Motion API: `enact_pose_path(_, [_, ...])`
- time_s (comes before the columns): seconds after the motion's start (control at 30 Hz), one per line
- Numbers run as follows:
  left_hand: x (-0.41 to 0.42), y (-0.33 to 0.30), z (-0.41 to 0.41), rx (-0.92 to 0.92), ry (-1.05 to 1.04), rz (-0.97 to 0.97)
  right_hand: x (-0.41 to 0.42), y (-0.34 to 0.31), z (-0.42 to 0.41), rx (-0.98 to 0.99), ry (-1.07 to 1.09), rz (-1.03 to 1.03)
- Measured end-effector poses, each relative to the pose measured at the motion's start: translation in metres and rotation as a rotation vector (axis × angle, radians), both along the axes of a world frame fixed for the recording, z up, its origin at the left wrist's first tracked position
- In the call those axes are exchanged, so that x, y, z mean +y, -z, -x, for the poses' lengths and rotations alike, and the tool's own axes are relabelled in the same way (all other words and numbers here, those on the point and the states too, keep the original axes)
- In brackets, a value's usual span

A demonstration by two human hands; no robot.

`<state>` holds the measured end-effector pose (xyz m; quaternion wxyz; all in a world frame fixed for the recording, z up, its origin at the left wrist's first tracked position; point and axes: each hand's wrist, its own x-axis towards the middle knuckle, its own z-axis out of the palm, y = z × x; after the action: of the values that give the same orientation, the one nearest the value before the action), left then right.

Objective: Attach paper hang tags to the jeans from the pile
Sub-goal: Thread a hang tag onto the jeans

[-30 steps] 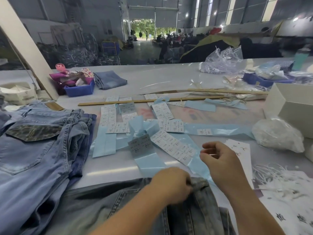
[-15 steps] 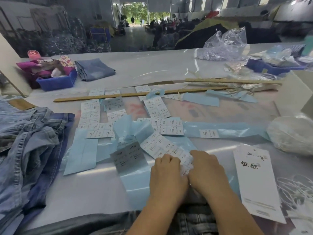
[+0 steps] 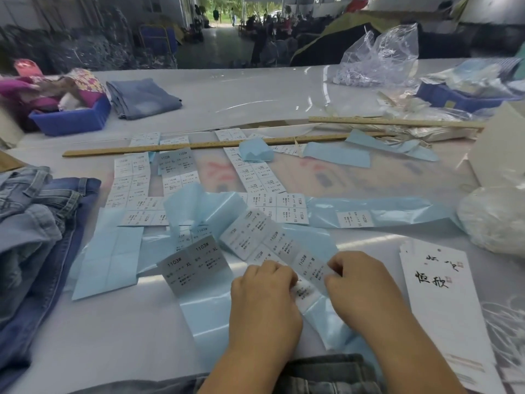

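My left hand (image 3: 264, 294) and my right hand (image 3: 360, 282) sit side by side on a strip of white size stickers (image 3: 272, 245) marked 1103# M, on light blue backing. Both hands pinch the near end of that strip with curled fingers. A stack of white paper hang tags (image 3: 443, 302) with black brush lettering lies just right of my right hand. Grey jeans (image 3: 326, 373) lie at the near edge under my forearms. A pile of blue jeans (image 3: 37, 231) is at the left.
More sticker sheets (image 3: 133, 183) and blue backing strips (image 3: 377, 214) cover the table's middle. Two wooden rulers (image 3: 181, 146) lie across behind them. Blue bins (image 3: 71, 118) stand at both far sides, a white box (image 3: 500, 149) and a plastic bag of white strings (image 3: 497, 223) at the right.
Both hands left the grey jeans' waistband and came forward onto the sticker strip, where they now pinch it. The view tilted down and closer to the table.
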<state>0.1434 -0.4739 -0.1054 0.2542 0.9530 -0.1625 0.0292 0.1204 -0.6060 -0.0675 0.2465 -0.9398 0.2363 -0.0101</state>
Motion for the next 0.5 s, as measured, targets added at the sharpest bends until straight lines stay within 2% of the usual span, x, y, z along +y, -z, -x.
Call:
enact_pose_path(0.1, [0.000,-0.003,0.001,-0.041,0.012,0.065,-0.003,0.000,-0.001,-0.052,-0.059,-0.071])
enact_pose_path(0.2, [-0.002,-0.010,0.006,-0.116,0.071,0.221,0.000,-0.005,-0.001,-0.148,-0.096,-0.311])
enact_pose_path(0.37, [0.000,-0.012,0.006,-0.192,0.056,0.331,0.002,-0.006,-0.001,-0.182,-0.146,-0.643])
enact_pose_path(0.43, [0.002,-0.012,0.005,-0.202,0.040,0.335,0.002,-0.004,-0.002,-0.181,-0.138,-0.674])
enact_pose_path(0.5, [0.001,-0.012,0.006,-0.193,0.043,0.346,0.001,0.000,-0.003,-0.185,-0.146,-0.619])
